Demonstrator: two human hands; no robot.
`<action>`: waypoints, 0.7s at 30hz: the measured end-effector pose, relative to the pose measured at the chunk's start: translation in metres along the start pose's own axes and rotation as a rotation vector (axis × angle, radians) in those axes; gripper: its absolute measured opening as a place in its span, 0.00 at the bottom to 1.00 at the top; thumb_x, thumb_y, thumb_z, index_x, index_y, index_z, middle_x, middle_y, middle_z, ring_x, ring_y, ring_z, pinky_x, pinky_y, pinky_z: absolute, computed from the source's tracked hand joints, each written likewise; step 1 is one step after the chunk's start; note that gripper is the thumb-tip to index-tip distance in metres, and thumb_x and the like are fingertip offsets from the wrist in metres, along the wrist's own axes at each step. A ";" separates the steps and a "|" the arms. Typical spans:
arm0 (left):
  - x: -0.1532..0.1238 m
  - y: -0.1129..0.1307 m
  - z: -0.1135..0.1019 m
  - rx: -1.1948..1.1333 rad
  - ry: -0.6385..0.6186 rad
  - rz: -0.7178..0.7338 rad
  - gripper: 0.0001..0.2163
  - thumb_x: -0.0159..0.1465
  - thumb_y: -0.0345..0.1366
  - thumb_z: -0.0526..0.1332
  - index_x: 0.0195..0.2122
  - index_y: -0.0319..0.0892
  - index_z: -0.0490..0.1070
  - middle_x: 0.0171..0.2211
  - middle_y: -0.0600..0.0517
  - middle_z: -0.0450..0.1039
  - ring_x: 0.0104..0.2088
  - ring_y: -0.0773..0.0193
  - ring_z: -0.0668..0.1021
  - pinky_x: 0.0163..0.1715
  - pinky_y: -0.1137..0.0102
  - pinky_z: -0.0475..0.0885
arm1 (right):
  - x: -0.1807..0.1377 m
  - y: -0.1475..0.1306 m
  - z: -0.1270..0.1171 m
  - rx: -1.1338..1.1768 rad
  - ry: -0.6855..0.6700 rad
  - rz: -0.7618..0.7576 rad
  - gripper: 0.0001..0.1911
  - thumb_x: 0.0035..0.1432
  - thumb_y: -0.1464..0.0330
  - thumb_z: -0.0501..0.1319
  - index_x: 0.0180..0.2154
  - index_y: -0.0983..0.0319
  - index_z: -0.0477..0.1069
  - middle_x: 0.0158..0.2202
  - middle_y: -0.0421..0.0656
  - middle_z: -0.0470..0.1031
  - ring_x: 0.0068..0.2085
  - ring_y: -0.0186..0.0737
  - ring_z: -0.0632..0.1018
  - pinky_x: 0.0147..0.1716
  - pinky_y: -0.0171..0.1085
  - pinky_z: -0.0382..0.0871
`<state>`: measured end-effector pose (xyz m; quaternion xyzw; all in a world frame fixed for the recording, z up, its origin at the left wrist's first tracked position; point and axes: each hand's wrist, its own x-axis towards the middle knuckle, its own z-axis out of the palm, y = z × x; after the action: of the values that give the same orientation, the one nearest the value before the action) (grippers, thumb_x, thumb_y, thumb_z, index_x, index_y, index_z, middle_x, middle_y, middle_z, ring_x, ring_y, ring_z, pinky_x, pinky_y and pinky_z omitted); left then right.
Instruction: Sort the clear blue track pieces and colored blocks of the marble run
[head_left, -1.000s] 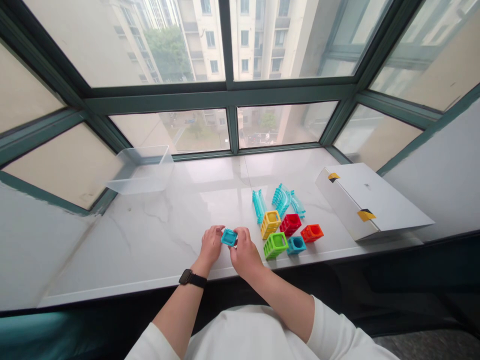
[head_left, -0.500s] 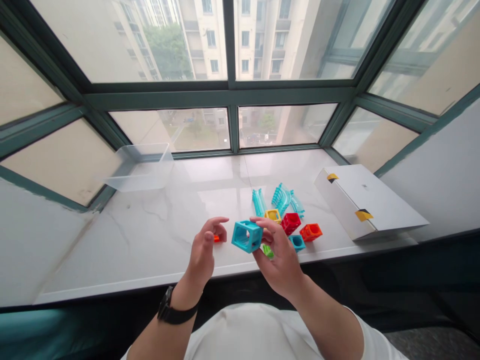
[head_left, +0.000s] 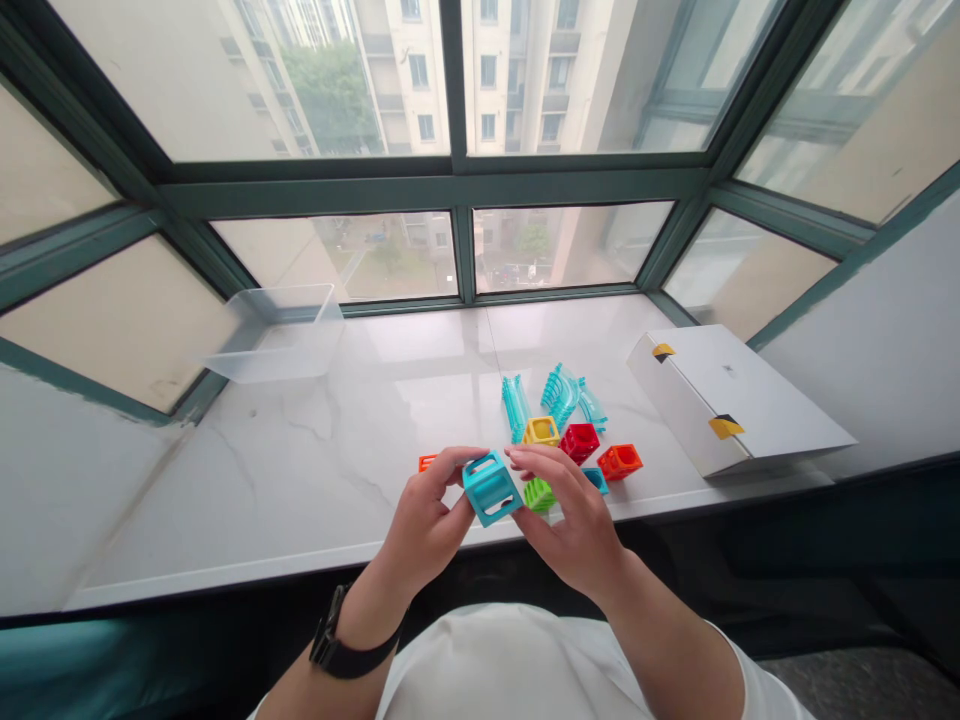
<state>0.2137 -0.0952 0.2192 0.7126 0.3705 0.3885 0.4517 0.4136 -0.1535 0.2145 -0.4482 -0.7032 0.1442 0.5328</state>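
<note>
1. Currently, the fingers of the left hand (head_left: 424,530) and the fingertips of the right hand (head_left: 574,530) are curled and pinching a teal open-frame cube (head_left: 491,488) by its edges, neither clenched nor released.
2. That cube sits tilted between the hands, just above the front of a marble windowsill (head_left: 225,470), right beside a green lattice block (head_left: 538,494).
3. Beyond it lie a yellow block (head_left: 541,432), a red block (head_left: 579,442), an orange-red block (head_left: 619,461), a small blue block (head_left: 595,480) and teal curved track pieces (head_left: 561,395); an orange piece (head_left: 427,462) shows past the left hand.
4. A fingertip-only hold on the smooth frame could slip; a dropped cube could scatter the nearby blocks or bounce over the sill's close front edge.
5. A white box (head_left: 739,400) carries yellow-and-black tabs (head_left: 726,427); no brand or readable writing shows on it, nor on a black wristwatch (head_left: 352,650).
</note>
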 end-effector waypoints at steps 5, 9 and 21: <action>-0.002 -0.005 0.005 -0.160 -0.012 -0.020 0.11 0.70 0.37 0.62 0.54 0.48 0.74 0.46 0.49 0.80 0.42 0.59 0.82 0.42 0.67 0.78 | 0.004 0.001 -0.005 -0.005 0.008 -0.001 0.15 0.65 0.74 0.64 0.51 0.53 0.76 0.53 0.47 0.77 0.54 0.47 0.81 0.54 0.48 0.80; -0.004 -0.007 0.011 -0.239 -0.040 -0.034 0.12 0.71 0.39 0.62 0.54 0.47 0.72 0.43 0.50 0.80 0.39 0.60 0.82 0.39 0.68 0.77 | 0.006 -0.001 -0.010 0.030 -0.031 -0.042 0.12 0.68 0.74 0.62 0.48 0.53 0.78 0.51 0.46 0.77 0.50 0.44 0.82 0.49 0.45 0.82; -0.010 -0.015 0.027 -0.375 -0.031 -0.042 0.14 0.71 0.45 0.63 0.54 0.47 0.72 0.39 0.49 0.75 0.40 0.58 0.79 0.43 0.63 0.77 | 0.001 -0.001 -0.012 0.086 -0.064 0.041 0.29 0.66 0.70 0.65 0.66 0.53 0.66 0.59 0.49 0.75 0.58 0.49 0.79 0.54 0.48 0.80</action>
<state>0.2307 -0.1087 0.1951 0.6139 0.2995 0.4299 0.5904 0.4239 -0.1562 0.2203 -0.4342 -0.7037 0.1993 0.5258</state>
